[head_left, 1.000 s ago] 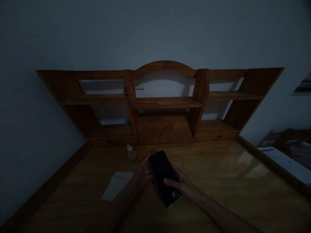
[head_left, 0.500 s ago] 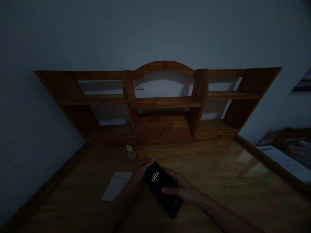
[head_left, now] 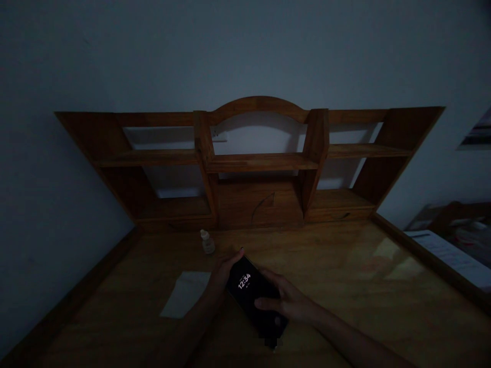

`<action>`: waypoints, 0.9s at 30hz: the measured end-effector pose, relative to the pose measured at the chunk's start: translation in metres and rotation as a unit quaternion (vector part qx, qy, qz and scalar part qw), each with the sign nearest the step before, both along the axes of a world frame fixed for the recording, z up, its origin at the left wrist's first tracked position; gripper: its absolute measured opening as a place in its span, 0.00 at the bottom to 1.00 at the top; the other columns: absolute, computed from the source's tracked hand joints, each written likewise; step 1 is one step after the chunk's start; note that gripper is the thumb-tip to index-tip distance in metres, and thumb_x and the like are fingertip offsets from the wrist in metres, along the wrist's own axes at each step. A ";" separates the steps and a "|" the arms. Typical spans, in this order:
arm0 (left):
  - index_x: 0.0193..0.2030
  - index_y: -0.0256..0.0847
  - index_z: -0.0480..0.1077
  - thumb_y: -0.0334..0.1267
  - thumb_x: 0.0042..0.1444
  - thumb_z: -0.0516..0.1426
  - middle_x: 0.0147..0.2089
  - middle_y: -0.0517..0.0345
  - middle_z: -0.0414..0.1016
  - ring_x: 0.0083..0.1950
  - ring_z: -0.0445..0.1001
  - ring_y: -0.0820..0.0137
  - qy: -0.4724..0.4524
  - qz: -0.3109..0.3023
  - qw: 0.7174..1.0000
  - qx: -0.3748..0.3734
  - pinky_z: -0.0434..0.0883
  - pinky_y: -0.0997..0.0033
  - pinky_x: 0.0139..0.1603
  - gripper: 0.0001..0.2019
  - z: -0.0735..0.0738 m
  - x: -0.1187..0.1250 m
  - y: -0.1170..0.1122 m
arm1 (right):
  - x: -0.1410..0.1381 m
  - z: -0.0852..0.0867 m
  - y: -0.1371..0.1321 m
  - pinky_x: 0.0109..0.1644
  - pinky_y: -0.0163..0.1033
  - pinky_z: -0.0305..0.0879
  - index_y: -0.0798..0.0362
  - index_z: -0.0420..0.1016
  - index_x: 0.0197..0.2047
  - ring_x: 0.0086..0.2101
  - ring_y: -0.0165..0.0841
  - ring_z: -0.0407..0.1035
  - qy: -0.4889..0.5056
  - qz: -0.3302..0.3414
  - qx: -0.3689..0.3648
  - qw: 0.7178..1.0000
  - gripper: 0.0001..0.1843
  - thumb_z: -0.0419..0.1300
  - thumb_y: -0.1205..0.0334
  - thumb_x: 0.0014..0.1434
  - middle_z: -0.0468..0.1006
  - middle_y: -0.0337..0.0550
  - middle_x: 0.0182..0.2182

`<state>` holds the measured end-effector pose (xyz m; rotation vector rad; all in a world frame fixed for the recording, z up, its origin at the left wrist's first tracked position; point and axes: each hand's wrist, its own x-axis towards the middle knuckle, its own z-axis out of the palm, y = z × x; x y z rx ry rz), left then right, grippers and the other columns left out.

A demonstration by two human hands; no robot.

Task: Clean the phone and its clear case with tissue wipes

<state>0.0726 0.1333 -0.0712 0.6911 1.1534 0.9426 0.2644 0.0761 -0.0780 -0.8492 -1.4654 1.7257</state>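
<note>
A dark smartphone is held tilted above the wooden desk, its screen lit with "12:34". My left hand grips its upper left side, with the thumb at the top corner. Around the right side closes my right hand, its thumb lying across the screen and its other fingers partly hidden behind the phone. A white sheet of paper lies on the desk left of my left forearm. Beyond that hand stands a small bottle with a pale cap.
A wooden shelf unit runs along the back of the desk, against the wall. A raised wooden edge borders the desk at both sides. Past the right edge lie printed papers. The room is dim.
The phone and both hands have shifted very slightly down and left. Both hands keep their hold on it.
</note>
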 end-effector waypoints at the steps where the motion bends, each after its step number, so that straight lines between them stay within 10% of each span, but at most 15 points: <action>1: 0.27 0.39 0.73 0.54 0.45 0.67 0.21 0.59 0.73 0.23 0.70 0.70 0.002 0.004 1.000 -0.005 0.67 0.70 0.28 0.19 -0.001 0.000 0.000 | 0.000 -0.002 0.000 0.50 0.47 0.70 0.48 0.72 0.56 0.47 0.42 0.73 0.002 0.000 0.009 1.000 0.28 0.71 0.55 0.52 0.78 0.42 0.46; 27: 0.45 0.34 0.72 0.47 0.66 0.50 0.44 0.44 0.80 0.41 0.79 0.63 -0.169 -0.098 0.979 -0.049 0.72 0.64 0.45 0.18 -0.001 -0.011 0.014 | -0.003 -0.004 0.011 0.57 0.54 0.67 0.49 0.74 0.54 0.51 0.47 0.73 0.051 -0.152 -0.010 0.987 0.30 0.73 0.51 0.49 0.80 0.47 0.50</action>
